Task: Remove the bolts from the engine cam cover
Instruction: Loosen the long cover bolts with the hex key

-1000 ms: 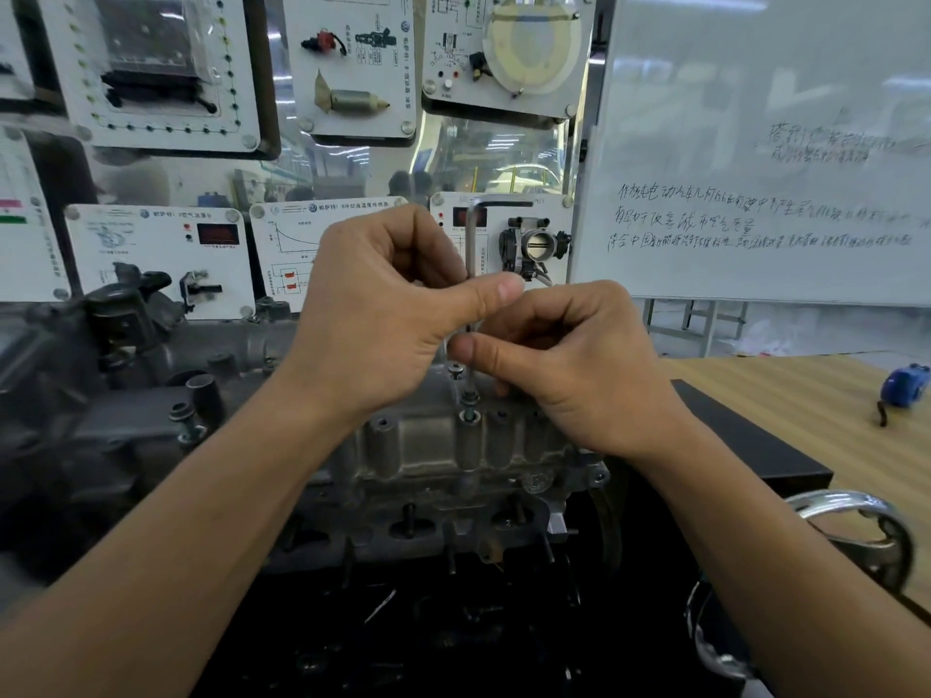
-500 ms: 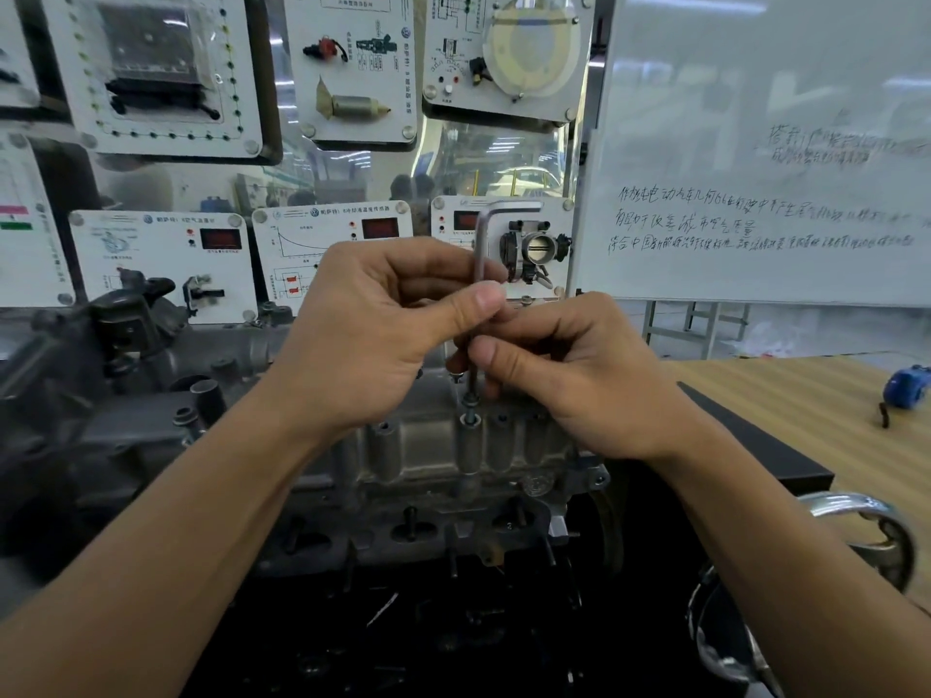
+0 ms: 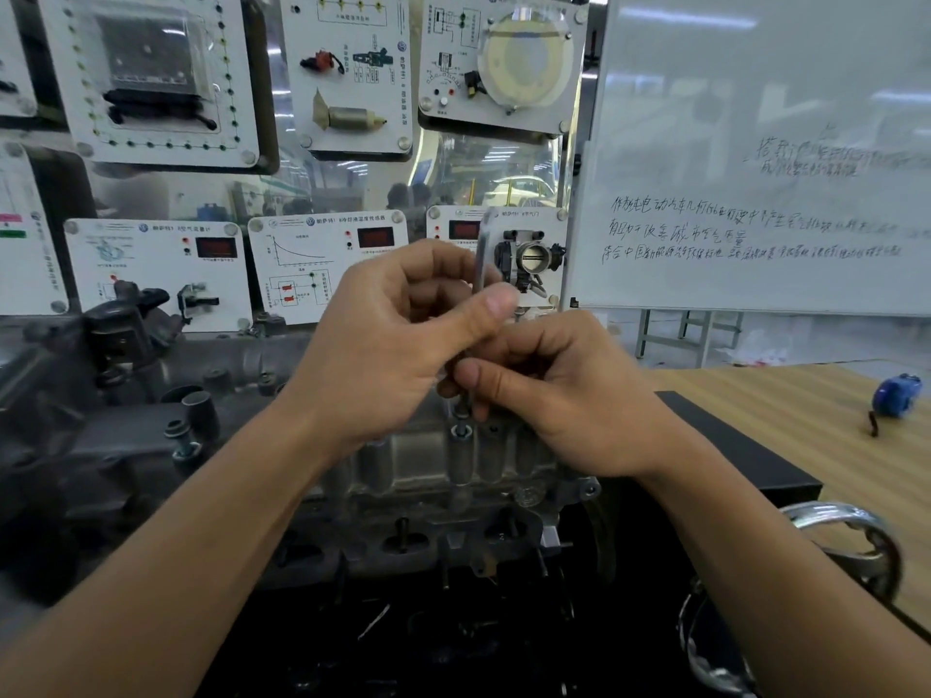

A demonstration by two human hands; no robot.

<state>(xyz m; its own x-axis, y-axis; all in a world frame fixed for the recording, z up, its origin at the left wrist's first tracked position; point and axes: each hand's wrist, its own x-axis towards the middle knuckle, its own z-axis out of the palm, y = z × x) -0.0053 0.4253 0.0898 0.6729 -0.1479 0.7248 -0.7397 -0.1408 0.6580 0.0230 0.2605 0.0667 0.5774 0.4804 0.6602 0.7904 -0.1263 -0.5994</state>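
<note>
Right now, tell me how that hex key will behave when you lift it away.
The hex key is a thin bare metal rod, so probably stiff and light. The left hand and right hand pinch it with fingertips; its smooth shank may slip or twist. Its bent top should stop it rolling far.

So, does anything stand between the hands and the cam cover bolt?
Nothing visible does. The left hand and right hand grip the L-shaped steel hex key, whose shaft runs down to the small silver bolt on the grey metal cam cover.
</note>
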